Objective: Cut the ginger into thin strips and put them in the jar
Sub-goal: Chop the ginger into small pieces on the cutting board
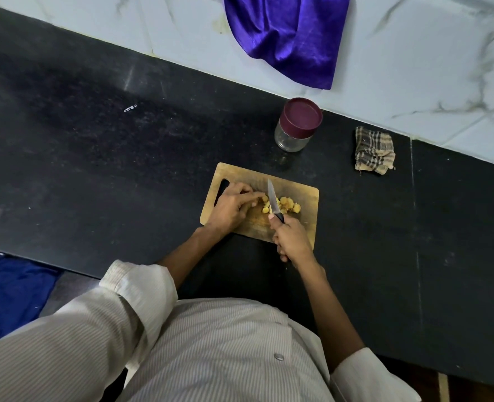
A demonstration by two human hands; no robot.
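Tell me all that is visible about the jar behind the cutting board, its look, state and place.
The jar is small and round, with a clear body that looks like glass and a dark maroon lid that looks like plastic. The lid is on. It looks empty. It stands upright on the black counter, beyond the wooden cutting board and apart from it, near the pale marbled wall. Neither hand touches it.

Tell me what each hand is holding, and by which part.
Right hand grips the knife by its black handle. Left hand pinches the ginger on the cutting board.

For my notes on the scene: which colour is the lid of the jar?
The lid is dark maroon, on the clear glass jar; the head view shows it.
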